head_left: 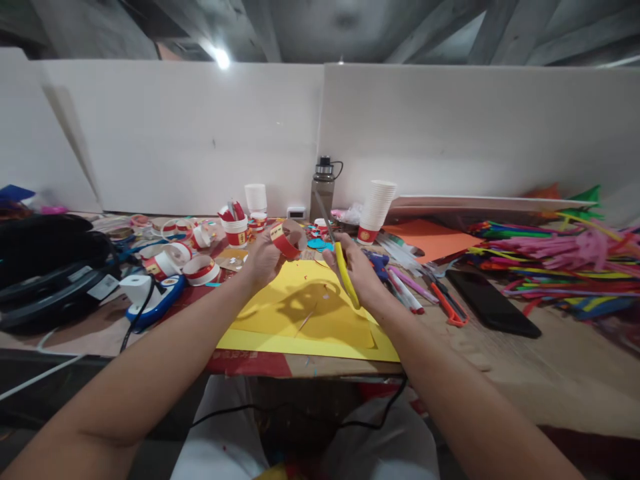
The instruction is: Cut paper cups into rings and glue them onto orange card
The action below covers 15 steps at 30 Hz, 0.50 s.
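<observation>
My left hand (266, 257) is closed on a ring cut from a red and white paper cup (286, 243), raised above the yellow paper sheets. To its right, my right hand (356, 267) grips yellow-handled scissors (345, 275), seen nearly edge-on. Their grey blade points up and to the left, apart from the ring. Below both hands, the yellow paper (300, 337) carries their shadows, a thin stick and small red scraps.
Cut cup rings (201, 269) lie left, near a blue and white power strip (159, 303). A cup stack (379, 207) and a bottle (323, 190) stand behind. To the right are a black phone (493, 301), pens (406, 291) and colourful pipe cleaners (560, 250).
</observation>
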### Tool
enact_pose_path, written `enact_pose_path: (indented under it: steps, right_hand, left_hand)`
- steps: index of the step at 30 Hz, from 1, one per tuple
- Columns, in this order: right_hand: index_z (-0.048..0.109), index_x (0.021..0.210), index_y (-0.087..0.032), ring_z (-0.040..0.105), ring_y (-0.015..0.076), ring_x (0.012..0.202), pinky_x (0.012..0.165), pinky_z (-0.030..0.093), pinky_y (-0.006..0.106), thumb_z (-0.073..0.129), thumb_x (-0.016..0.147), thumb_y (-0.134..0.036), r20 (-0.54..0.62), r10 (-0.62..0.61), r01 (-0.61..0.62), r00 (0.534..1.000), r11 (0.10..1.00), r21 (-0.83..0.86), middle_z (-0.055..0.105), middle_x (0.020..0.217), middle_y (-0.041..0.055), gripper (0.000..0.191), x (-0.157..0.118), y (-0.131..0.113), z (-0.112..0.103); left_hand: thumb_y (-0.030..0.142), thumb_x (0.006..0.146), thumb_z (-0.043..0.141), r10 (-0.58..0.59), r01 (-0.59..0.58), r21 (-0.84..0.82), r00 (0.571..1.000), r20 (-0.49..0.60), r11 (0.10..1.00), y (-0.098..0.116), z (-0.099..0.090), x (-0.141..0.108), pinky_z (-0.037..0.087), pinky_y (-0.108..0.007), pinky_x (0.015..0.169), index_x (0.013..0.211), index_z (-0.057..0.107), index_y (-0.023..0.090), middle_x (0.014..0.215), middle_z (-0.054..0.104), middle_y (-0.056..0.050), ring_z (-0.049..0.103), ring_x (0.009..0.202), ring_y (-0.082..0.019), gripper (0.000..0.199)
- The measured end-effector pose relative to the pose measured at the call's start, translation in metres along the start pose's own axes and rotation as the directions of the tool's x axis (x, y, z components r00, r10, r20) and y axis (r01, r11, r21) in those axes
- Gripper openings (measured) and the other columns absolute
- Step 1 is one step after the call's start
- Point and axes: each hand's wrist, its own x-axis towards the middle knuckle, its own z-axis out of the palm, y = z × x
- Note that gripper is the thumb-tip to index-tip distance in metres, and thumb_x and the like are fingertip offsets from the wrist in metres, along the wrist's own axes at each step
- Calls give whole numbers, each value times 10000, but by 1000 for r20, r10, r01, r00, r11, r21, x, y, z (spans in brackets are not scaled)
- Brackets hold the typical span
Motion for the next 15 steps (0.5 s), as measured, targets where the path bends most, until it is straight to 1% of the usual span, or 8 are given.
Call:
enact_pose_path:
  steps: [2,4,6,8,11,15]
  right_hand:
    - [567,1072,-181,537,203,883,780,430,327,551,858,-433,38,7,-3,999,994,-111,590,958,68,331,-1,0,1]
    - [576,1034,-162,527,195,816,748,419,319,558,852,-427,70,-7,22,997,976,-215,577,896,64,322,-2,2,2]
    - [577,1043,-148,511,186,767,718,409,310,557,854,-413,94,-34,61,995,953,-297,561,861,61,327,-4,3,3]
    - [575,1074,-140,508,186,761,707,406,304,548,862,-394,109,-63,98,992,934,-344,561,865,67,332,-5,5,4]
    - [582,1087,-142,527,198,798,722,413,303,546,864,-369,112,-96,131,989,921,-366,584,909,86,320,-6,6,5]
    - [587,1112,-142,549,214,836,742,425,311,565,850,-349,117,-107,144,987,914,-380,608,954,107,334,-7,6,4]
  left_hand:
    - [310,640,792,28,-30,-32,999,-44,999,6,-2,2,424,-176,520,744,575,149,665,586,18,556,607,-82,289]
    - [283,621,808,52,-58,-64,994,-95,996,10,-4,3,443,-171,547,761,584,150,696,610,15,571,627,-79,295]
    - [254,610,816,75,-88,-88,988,-137,992,13,-5,4,445,-160,554,763,590,153,688,609,26,568,614,-66,291]
    - [239,613,814,97,-111,-81,983,-154,991,14,-6,5,438,-153,538,747,592,153,647,592,37,555,574,-56,273]
    - [249,633,801,116,-123,-47,984,-137,991,13,-7,5,435,-164,516,731,588,156,603,573,38,560,550,-68,252]
    - [268,637,798,107,-111,-44,991,-85,993,10,-5,3,457,-192,527,751,561,173,604,571,34,607,596,-109,280]
